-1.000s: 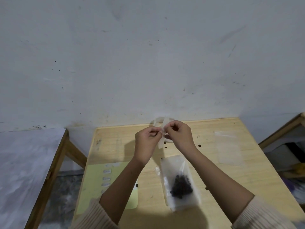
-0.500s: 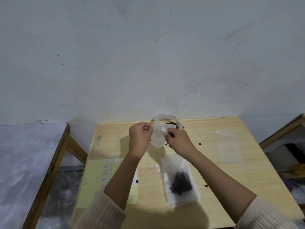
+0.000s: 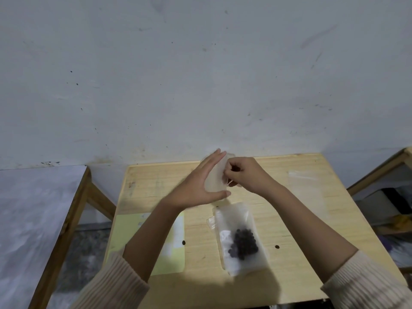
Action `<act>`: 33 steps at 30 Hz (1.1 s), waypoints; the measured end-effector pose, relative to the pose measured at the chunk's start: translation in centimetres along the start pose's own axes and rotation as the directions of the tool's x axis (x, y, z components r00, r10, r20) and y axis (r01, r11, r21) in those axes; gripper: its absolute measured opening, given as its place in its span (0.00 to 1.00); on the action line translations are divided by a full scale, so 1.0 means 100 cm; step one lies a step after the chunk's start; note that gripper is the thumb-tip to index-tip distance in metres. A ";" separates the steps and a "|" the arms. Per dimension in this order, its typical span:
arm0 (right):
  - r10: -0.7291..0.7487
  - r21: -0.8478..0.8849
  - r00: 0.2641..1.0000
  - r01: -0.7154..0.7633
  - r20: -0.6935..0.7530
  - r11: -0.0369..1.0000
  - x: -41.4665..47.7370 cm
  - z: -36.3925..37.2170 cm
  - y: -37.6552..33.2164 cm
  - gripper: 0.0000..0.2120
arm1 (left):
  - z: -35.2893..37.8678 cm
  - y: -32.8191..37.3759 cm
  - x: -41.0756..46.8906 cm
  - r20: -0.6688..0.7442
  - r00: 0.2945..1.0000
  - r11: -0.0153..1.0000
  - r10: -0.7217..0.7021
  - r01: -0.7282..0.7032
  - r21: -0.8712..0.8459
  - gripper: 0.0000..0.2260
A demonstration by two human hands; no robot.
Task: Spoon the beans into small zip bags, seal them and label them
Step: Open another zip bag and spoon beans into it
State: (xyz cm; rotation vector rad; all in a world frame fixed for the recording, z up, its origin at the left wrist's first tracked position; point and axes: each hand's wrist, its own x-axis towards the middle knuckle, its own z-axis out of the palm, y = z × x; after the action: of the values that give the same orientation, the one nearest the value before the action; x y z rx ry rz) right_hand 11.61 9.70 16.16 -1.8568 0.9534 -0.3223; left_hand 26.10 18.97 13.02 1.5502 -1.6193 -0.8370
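Pale wood forms the top of a small square table pushed against a scuffed grey-white wall, seen from above by the person working at it. Both forearms reach forward over the table, with ribbed cream sleeves pushed back from the wrists.

Above the far half of the table, the left hand is spread wide, fingers straight and thumb stretched out, and an empty clear zip bag rests against its palm between fingertips and thumb. The right hand, just beside it, is curled with fingertips drawn together, pinching the edge of that same bag.

Nearer the person, in the middle of the table, a second clear zip bag lies flat with a clump of dark round beans inside; whether its top is sealed cannot be told. A few loose beans lie on the wood on either side of it. At the table's left, partly under the left forearm, lies a yellow-green sheet carrying small white labels. More flat clear bags lie at the table's right.

A grey-topped table stands well apart to the left.
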 end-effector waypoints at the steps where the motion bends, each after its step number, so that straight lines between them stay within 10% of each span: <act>1: -0.001 -0.009 1.000 0.001 0.016 1.000 -0.001 -0.001 -0.003 0.08 | -0.001 0.000 0.001 0.019 1.000 0.998 0.001 -0.002 0.056 0.44; 6: -0.029 0.001 0.999 0.029 0.028 1.000 -0.001 -0.004 -0.012 0.09 | 0.001 0.000 0.005 0.046 0.999 0.987 -0.018 0.010 0.160 0.58; 16: -0.064 -0.036 0.937 0.056 -0.342 0.998 0.006 0.003 0.000 0.05 | 0.014 -0.004 0.011 -0.299 0.952 0.983 0.059 -0.003 0.185 0.43; 33: 0.014 -0.248 0.984 -0.058 -0.177 0.967 0.006 0.008 -0.006 0.20 | 0.022 -0.013 0.013 -0.241 0.967 0.975 0.088 -0.034 0.221 0.41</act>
State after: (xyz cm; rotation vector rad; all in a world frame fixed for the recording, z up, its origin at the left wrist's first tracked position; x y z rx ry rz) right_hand 12.73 9.93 16.16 -2.0644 1.1916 -0.3589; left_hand 24.89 17.57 10.89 1.6702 -1.6024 -0.4223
